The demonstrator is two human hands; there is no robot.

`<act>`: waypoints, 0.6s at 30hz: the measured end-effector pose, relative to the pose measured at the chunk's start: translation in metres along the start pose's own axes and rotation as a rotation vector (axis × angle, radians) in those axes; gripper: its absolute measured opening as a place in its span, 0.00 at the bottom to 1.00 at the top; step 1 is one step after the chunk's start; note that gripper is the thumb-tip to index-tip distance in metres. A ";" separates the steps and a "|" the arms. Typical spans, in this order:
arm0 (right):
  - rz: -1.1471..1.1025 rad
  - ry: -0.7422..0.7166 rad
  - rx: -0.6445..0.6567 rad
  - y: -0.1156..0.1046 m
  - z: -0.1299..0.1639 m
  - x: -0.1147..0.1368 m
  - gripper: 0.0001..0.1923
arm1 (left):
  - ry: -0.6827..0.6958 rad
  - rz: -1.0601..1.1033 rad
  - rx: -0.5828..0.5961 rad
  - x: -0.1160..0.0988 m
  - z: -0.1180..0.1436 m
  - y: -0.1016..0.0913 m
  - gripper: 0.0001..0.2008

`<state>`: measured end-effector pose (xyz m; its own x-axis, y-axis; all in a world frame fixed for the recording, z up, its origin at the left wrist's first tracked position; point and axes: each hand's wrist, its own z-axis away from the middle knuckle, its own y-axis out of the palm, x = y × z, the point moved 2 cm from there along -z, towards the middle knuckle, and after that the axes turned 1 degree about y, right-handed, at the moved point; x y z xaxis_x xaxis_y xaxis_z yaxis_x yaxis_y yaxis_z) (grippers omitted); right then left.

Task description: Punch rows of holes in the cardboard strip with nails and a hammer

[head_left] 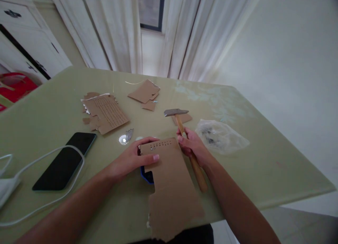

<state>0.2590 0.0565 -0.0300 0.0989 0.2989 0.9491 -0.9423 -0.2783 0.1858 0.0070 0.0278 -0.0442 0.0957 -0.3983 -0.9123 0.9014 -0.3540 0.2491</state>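
Nearest: cardboard sheet point(173, 187), long axis running from near table point(264, 166) edge up to the hands, leaning a bit L at far end. Blue-edged item point(147, 177) under its L side, mostly hidden. Hammer point(198, 171) butt is just R of sheet, handle approx. parallel to sheet's R edge. Phone point(66, 161) lies well L, white cable point(82, 158) across it.

L hand point(136, 156) grips sheet at far L corner, thumb on top, fingertips mostly hidden. R hand point(192, 145) is closed round mid-handle, just beside sheet's far R corner; can't tell if touching. Key relation: hole rows point(161, 144) by sheet's far edge lie directly L of R hand, just past L thumb; hammer head point(175, 112) is beyond R hand, past that edge, crosswise to handle. R hand has the hammer, L hand the sheet.

Further: nails point(129, 134) beyond L hand, clear plastic bag point(224, 138) R of R hand, small scrap point(186, 118) by hammer head. Farthest on table: punched cardboard point(109, 113) L, more pcs point(144, 92) approx. centre.
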 end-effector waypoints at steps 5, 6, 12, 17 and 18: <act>0.008 0.125 -0.009 0.008 0.004 -0.001 0.36 | 0.028 -0.023 -0.054 0.003 0.004 0.006 0.33; 0.008 0.138 0.003 0.010 0.005 -0.001 0.35 | 0.027 -0.018 -0.067 0.006 0.005 0.008 0.31; 0.027 0.133 0.036 0.011 0.010 0.003 0.33 | -0.049 0.061 -0.214 0.013 0.011 0.014 0.34; 0.035 0.137 0.006 0.009 0.010 0.002 0.36 | -0.038 0.048 -0.084 0.002 0.015 0.022 0.31; 0.035 0.132 -0.001 0.009 0.010 0.002 0.36 | -0.029 0.058 -0.071 0.001 0.015 0.025 0.30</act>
<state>0.2541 0.0459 -0.0241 0.0230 0.4063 0.9134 -0.9447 -0.2902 0.1529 0.0228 0.0055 -0.0341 0.1368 -0.4410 -0.8870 0.9224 -0.2698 0.2764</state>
